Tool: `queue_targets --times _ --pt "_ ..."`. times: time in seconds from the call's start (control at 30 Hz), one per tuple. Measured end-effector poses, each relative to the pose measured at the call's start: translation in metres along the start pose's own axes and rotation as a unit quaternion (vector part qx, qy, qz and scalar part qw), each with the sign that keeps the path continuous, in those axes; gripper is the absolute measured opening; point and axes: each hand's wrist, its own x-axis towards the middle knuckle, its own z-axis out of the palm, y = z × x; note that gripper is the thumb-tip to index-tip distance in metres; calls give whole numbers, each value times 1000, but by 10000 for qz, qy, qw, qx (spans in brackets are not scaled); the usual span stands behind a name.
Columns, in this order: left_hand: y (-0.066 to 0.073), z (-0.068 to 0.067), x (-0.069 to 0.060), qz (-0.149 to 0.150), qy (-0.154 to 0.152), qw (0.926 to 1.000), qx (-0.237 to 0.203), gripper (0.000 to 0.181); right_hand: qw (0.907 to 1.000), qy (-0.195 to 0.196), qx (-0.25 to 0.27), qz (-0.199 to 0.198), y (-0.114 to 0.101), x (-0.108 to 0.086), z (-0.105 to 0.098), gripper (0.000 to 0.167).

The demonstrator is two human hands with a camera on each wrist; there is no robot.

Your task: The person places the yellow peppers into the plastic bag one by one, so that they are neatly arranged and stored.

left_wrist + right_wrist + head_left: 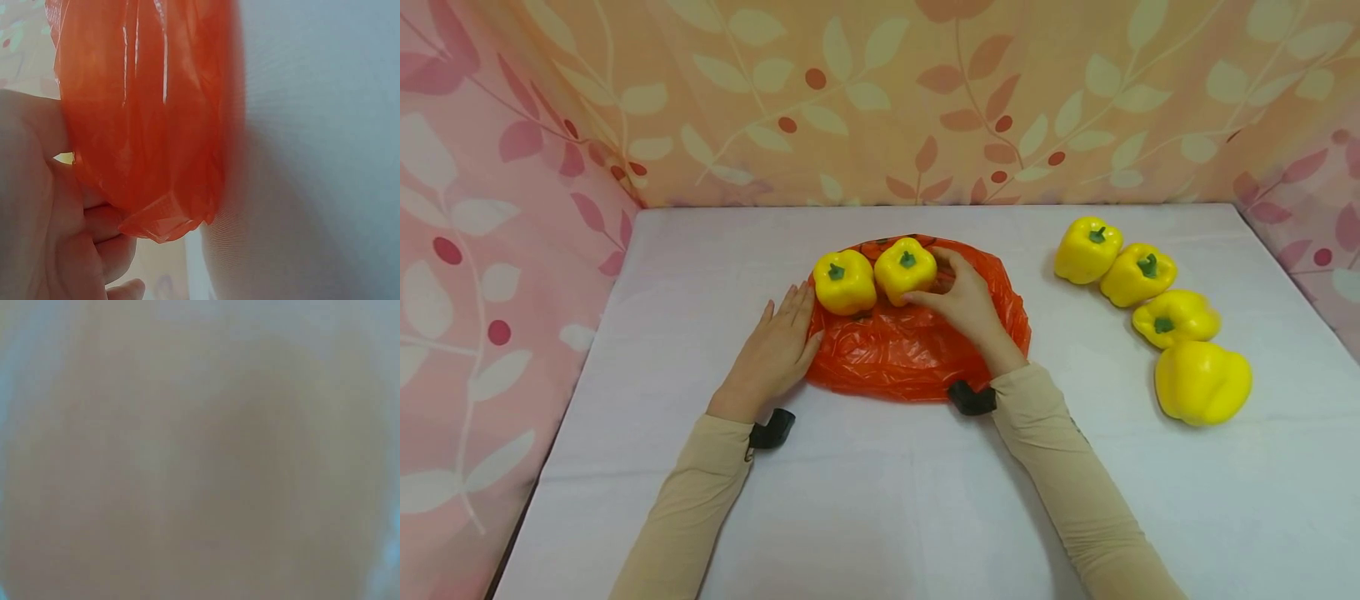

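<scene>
Two yellow bell peppers stand side by side on a crumpled orange-red plastic bag [895, 358], stems up. My right hand [966, 304] holds the right-hand pepper [904, 271], thumb at its front and fingers at its right side. To the left, the other pepper [842, 283] stands close to the fingertips of my left hand [771, 350]. That hand lies with extended fingers along the bag's left edge. In the left wrist view, the bag [144, 112] hides part of the left fingers [112, 256]. Only a brownish blur fills the right wrist view.
Several more yellow bell peppers lie in a curved row on the table's right side, from a rear one [1086, 254] to a front one [1202, 385]. A white cloth covers the table [865, 500]. Leaf-patterned curtains [865, 100] stand behind it and at both sides.
</scene>
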Motion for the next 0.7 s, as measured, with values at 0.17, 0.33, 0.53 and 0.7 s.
queue_targets --times 0.17,0.33,0.53,0.7 --pt "0 -1 0 -11 -50 10000 -9 67 9997 45 232 -79 0 -5 -7 79" --pt "0 -1 0 -36 -114 9999 -45 67 9987 90 484 -133 0 -13 -16 75" --pt "-1 0 1 -33 -128 9999 -87 67 9989 215 378 -166 -1 -28 -32 71" --pt "-2 1 2 -32 -145 9999 -61 68 9984 316 400 -259 0 -39 -47 72"
